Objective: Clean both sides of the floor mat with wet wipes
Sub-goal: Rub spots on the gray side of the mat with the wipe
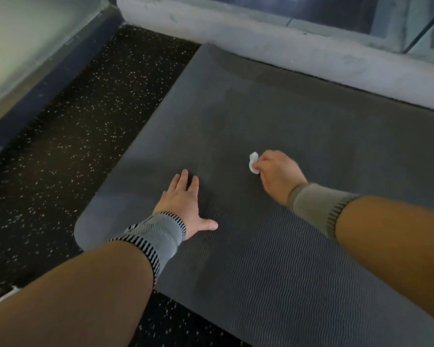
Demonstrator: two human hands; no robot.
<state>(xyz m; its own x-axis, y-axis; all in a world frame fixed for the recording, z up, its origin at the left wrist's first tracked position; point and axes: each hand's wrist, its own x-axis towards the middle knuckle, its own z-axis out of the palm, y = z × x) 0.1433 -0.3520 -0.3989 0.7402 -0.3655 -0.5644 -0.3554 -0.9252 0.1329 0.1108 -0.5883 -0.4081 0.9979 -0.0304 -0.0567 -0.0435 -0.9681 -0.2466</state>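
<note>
While my left hand (pixel 183 201) lies flat with fingers spread on the mat (pixel 273 246), my right hand (pixel 276 174) pinches a crumpled wipe (pixel 254 162) against it. Beyond this hand the mat looks damp; the other side, I judge, is not yet cleaned.

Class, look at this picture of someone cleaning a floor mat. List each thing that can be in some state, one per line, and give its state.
Floor mat: unrolled, lying flat on the speckled floor, ribbed side up.
Wet wipe: crumpled into a wad, held against the mat.
Right hand: fingers curled, gripping the wipe.
Left hand: fingers spread, resting flat on the mat.
</note>
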